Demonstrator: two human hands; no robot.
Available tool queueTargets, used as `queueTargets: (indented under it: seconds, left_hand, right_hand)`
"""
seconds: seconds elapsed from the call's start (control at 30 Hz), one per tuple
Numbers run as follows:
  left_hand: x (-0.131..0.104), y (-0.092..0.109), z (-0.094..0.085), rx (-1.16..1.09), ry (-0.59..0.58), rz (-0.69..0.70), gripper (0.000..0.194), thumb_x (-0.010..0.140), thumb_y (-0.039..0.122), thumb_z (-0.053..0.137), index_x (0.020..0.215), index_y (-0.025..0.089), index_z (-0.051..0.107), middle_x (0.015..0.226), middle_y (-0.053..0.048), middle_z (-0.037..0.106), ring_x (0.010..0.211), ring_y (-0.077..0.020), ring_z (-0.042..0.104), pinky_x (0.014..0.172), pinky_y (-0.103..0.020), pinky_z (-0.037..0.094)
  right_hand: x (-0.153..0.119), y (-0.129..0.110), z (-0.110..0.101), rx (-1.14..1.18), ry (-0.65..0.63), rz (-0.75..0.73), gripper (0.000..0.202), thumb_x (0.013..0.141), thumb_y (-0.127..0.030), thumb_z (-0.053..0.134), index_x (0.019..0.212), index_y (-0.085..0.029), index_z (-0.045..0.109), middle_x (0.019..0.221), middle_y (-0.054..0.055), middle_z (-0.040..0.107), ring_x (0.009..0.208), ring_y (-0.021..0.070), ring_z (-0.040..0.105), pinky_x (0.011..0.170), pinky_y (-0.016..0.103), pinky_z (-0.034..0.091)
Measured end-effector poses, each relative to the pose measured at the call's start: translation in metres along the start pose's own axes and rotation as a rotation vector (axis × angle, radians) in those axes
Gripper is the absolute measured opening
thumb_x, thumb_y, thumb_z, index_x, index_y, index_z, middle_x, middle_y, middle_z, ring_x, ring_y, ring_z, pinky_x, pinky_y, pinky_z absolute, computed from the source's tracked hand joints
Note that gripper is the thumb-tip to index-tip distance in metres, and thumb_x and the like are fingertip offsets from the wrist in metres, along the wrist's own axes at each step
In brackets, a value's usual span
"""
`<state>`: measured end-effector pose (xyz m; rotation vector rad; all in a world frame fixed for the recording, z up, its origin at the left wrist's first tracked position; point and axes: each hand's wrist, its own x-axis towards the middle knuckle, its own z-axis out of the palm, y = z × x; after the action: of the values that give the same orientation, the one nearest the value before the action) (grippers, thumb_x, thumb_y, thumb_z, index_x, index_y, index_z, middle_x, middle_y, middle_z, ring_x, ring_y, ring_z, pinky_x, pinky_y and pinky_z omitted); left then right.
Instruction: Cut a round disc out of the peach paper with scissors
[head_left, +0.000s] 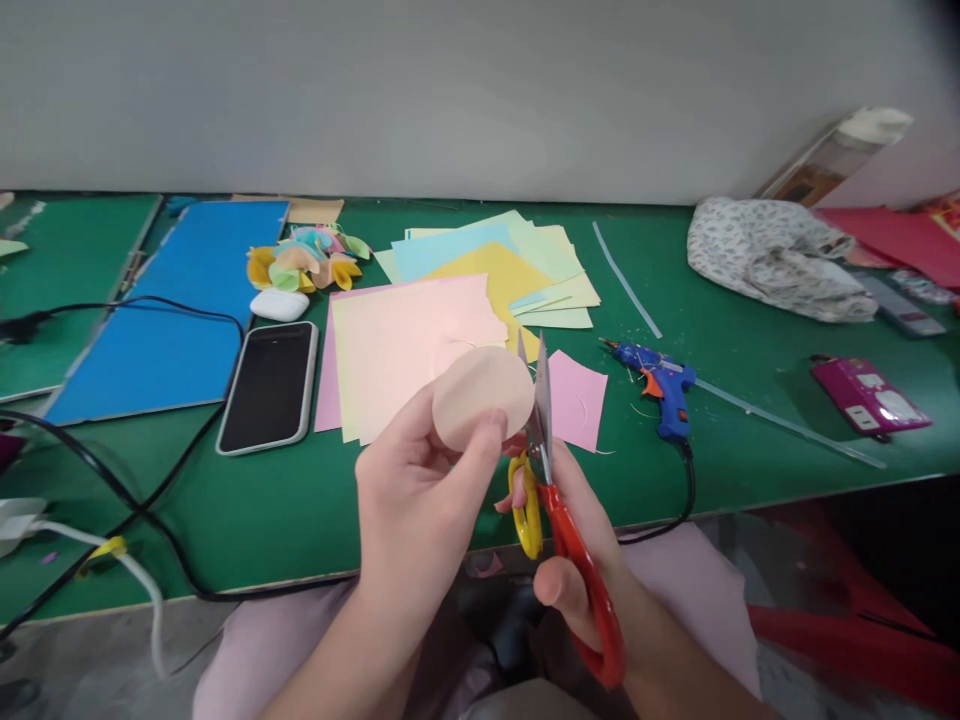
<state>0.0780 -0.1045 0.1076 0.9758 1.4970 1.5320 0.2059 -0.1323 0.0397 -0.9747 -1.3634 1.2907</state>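
Pinched between thumb and fingers of my left hand [424, 480] is a round, pale peach paper disc [480, 392]. My right hand [589, 530] grips a pair of scissors [574, 540] with one red and one yellow handle. Their blades point away from me, parted at the tips, beside the disc's right edge; whether they touch it I cannot tell. Beneath lie overlapping peach, yellow and pink paper sheets [409, 340]. A cut pink paper piece [574, 400] with thin curled trimmings rests just right of the blades.
On the green table [322, 520] are a phone [268, 388], a white earbud case [279, 304], colourful paper flowers [307, 258] and a blue board [180, 310]. To the right lie a blue glue gun [660, 380] with its cord, a glue stick [626, 280], a patterned cloth [772, 255] and a purple pouch [870, 395].
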Motion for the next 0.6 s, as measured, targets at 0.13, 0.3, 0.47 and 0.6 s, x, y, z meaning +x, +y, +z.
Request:
queueTargets:
  seconds: [0.13,0.3,0.47,0.6]
  left_hand:
    - [0.0005,-0.0004,0.0,-0.025,0.006,-0.016,0.017,0.08,0.028,0.089,0.096,0.022,0.086,0.078,0.003,0.081,0.067,-0.0142,0.073,0.062,-0.021,0.062]
    - [0.002,-0.0008,-0.0006,-0.025,0.003,-0.017,0.018,0.08,0.028,0.088,0.096,0.021,0.085,0.077,0.002,0.081,0.069,-0.0159,0.074,0.061,-0.022,0.062]
    - [0.0029,-0.0006,-0.0031,0.011,-0.026,-0.015,0.018,0.083,0.03,0.086,0.098,0.021,0.084,0.078,0.002,0.08,0.071,-0.0182,0.075,0.066,-0.026,0.064]
    - [0.0021,-0.0004,-0.0029,0.003,-0.019,-0.01,0.018,0.084,0.029,0.086,0.1,0.021,0.085,0.082,0.001,0.082,0.071,-0.0182,0.076,0.067,-0.026,0.065]
  right_hand:
    - [0.0007,-0.001,0.0004,-0.009,0.018,0.002,0.097,0.074,-0.095,0.072,0.142,-0.026,0.069,0.104,0.007,0.06,0.081,0.0241,0.057,0.069,0.037,0.058]
    - [0.0001,-0.0032,0.0002,-0.023,0.018,0.051,0.105,0.068,-0.099,0.071,0.144,-0.026,0.068,0.103,0.007,0.061,0.077,0.0235,0.056,0.067,0.037,0.057]
    - [-0.0011,-0.0042,0.0008,-0.04,0.027,0.079,0.11,0.065,-0.101,0.071,0.146,-0.026,0.065,0.109,0.009,0.063,0.08,0.0237,0.058,0.072,0.038,0.061]
    - [0.0002,-0.0039,0.0012,-0.041,0.009,0.07,0.109,0.069,-0.101,0.068,0.147,-0.026,0.066,0.104,0.007,0.062,0.077,0.022,0.056,0.068,0.036,0.059]
